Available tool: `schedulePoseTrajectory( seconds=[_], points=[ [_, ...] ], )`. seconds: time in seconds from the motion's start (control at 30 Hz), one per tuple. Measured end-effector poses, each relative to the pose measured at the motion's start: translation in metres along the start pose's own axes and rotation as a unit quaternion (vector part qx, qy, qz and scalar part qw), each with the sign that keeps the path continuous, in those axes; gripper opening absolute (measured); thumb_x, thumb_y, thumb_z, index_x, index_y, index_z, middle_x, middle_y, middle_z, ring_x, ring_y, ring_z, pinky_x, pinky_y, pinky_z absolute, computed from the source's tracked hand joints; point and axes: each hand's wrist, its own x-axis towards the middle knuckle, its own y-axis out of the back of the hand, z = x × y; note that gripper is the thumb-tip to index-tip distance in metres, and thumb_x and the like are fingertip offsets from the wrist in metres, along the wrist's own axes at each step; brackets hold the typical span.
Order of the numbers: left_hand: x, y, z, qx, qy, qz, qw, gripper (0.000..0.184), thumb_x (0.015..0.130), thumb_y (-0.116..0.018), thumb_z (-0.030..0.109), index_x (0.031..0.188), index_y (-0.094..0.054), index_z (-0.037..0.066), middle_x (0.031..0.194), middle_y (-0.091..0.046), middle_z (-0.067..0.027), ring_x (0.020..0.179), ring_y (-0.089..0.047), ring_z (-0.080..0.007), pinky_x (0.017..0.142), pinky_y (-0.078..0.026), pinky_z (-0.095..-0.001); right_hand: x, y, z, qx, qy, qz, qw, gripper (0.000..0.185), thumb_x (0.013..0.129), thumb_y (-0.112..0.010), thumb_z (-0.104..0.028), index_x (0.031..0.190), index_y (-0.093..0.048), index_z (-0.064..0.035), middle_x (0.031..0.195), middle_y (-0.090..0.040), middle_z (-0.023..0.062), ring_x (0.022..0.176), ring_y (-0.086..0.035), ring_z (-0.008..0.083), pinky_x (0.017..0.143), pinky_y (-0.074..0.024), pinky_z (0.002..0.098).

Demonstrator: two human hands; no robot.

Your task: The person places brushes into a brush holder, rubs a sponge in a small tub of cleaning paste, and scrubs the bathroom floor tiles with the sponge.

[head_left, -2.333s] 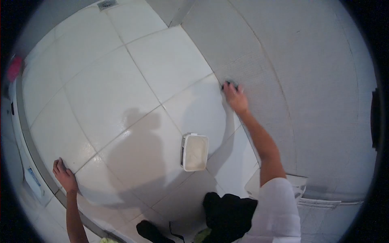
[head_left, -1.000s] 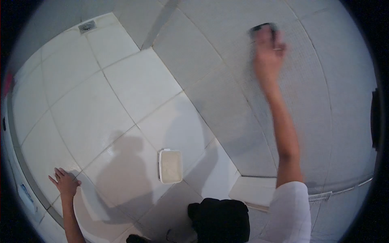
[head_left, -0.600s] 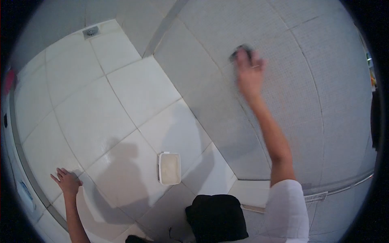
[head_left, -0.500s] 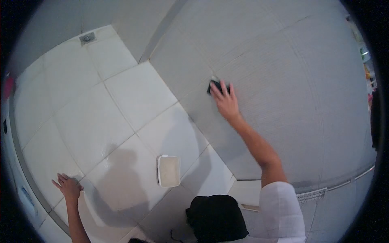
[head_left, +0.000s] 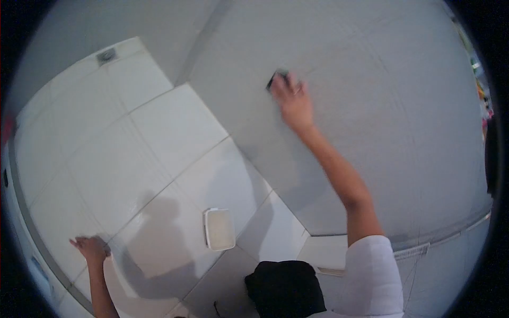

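Observation:
My right hand (head_left: pixel 297 108) presses a small dark scrubbing pad (head_left: pixel 276 79) flat against the grey tiled wall (head_left: pixel 360 132). Its fingers are bent over the pad and slightly blurred, covering most of it. At lower left my left hand (head_left: pixel 91 250) holds nothing, its fingers stretched out over the white floor tiles (head_left: pixel 122 153); whether it touches the tiles I cannot tell. Between the two arms, a small white rectangular tub (head_left: pixel 219 229) with pale contents stands on the floor.
A square metal drain (head_left: pixel 106 55) is set in the floor at the far left corner. My dark-clothed knee (head_left: pixel 286 289) is at bottom centre. A white ledge (head_left: pixel 328 252) meets the wall's foot. Along the left runs a grey edge strip (head_left: pixel 40 238). Blurred colourful items (head_left: pixel 482 100) show at far right.
My right hand has slid the pad up the wall and slightly left. My left hand has shifted slightly in view, its fingers less spread. The tub looks the same.

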Motion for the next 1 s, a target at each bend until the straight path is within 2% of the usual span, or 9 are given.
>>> schedulePoseTrajectory(
  seconds=[0.03,0.17,0.3,0.47,0.57,0.77,0.87,0.93,1.0],
  points=[
    [0.009,-0.022,-0.006,-0.018,0.007,0.025,0.999,0.048,0.060,-0.076,0.036,0.101,-0.071,0.013,0.134,-0.045,-0.0288,0.134,-0.030,-0.0450,0.109,0.002,-0.0652,-0.021,-0.029,-0.046,-0.002,0.078,-0.036,0.996,0.049,0.088,-0.049,-0.019,0.135,-0.047,-0.0089,0.148,-0.034,0.0101,0.136,-0.029,0.0353,0.104,-0.0304,0.0526],
    [-0.038,0.027,0.000,-0.025,0.013,-0.034,0.999,0.082,0.061,-0.078,0.044,0.124,-0.053,-0.002,0.139,-0.036,-0.0316,0.137,-0.026,-0.0420,0.111,0.002,-0.0622,-0.143,-0.079,-0.166,0.006,0.137,-0.150,0.979,0.048,0.091,-0.046,-0.024,0.136,-0.047,-0.0055,0.151,-0.029,0.0101,0.136,-0.026,0.0352,0.106,-0.0289,0.0494],
    [-0.045,0.034,-0.002,-0.059,0.012,-0.011,0.998,0.113,0.064,-0.077,0.050,0.136,-0.024,-0.018,0.144,-0.025,-0.0342,0.138,-0.022,-0.0411,0.113,0.002,-0.0574,-0.139,-0.113,-0.172,0.046,0.168,-0.086,0.981,0.049,0.091,-0.045,-0.026,0.135,-0.047,-0.0029,0.149,-0.033,0.0106,0.136,-0.028,0.0342,0.108,-0.0268,0.0492],
    [-0.037,0.025,-0.004,-0.050,-0.009,0.012,0.999,0.108,0.064,-0.079,0.043,0.134,-0.025,-0.019,0.143,-0.024,-0.0378,0.138,-0.023,-0.0425,0.113,0.001,-0.0567,0.034,-0.110,-0.189,0.029,0.096,0.001,0.995,0.048,0.091,-0.047,-0.023,0.133,-0.049,-0.0012,0.147,-0.036,0.0109,0.137,-0.026,0.0357,0.112,-0.0227,0.0501],
    [-0.042,0.042,0.001,-0.040,-0.008,-0.046,0.998,0.108,0.065,-0.078,0.043,0.134,-0.024,-0.020,0.142,-0.023,-0.0398,0.138,-0.023,-0.0437,0.113,0.001,-0.0572,0.013,-0.091,-0.196,-0.044,0.147,-0.112,0.982,0.048,0.091,-0.047,-0.022,0.132,-0.049,0.0009,0.147,-0.036,0.0104,0.136,-0.027,0.0374,0.110,-0.0248,0.0499],
    [-0.043,0.019,-0.007,-0.052,-0.008,0.001,0.999,0.110,0.065,-0.079,0.043,0.135,-0.021,-0.020,0.143,-0.021,-0.0392,0.138,-0.022,-0.0432,0.113,0.003,-0.0568,-0.068,-0.135,-0.214,0.035,0.201,-0.108,0.973,0.050,0.091,-0.049,-0.022,0.134,-0.046,0.0026,0.148,-0.035,0.0117,0.133,-0.031,0.0369,0.104,-0.0305,0.0484],
    [-0.041,0.028,-0.004,-0.043,0.005,-0.004,0.999,0.111,0.065,-0.078,0.044,0.136,-0.020,-0.019,0.144,-0.021,-0.0378,0.138,-0.022,-0.0423,0.113,0.003,-0.0563,0.021,-0.126,-0.235,0.013,0.158,-0.066,0.985,0.056,0.089,-0.051,-0.025,0.136,-0.043,0.0038,0.145,-0.037,0.0145,0.130,-0.034,0.0383,0.103,-0.0320,0.0489],
    [-0.043,0.037,-0.002,-0.047,-0.001,-0.028,0.999,0.110,0.067,-0.077,0.045,0.137,-0.021,-0.018,0.144,-0.021,-0.0365,0.139,-0.022,-0.0418,0.113,0.003,-0.0563,0.054,-0.115,-0.263,0.273,-0.060,-0.140,0.950,0.060,0.087,-0.053,-0.030,0.135,-0.042,0.0056,0.142,-0.039,0.0194,0.125,-0.037,0.0423,0.102,-0.0320,0.0518],
    [-0.044,0.035,0.000,-0.042,0.003,-0.027,0.999,0.109,0.066,-0.078,0.043,0.137,-0.021,-0.017,0.144,-0.021,-0.0364,0.139,-0.022,-0.0417,0.114,0.002,-0.0560,0.024,-0.114,-0.293,0.360,-0.126,-0.146,0.913,0.060,0.086,-0.053,-0.030,0.133,-0.042,0.0063,0.140,-0.039,0.0216,0.124,-0.037,0.0443,0.102,-0.0312,0.0538]
  ],
)
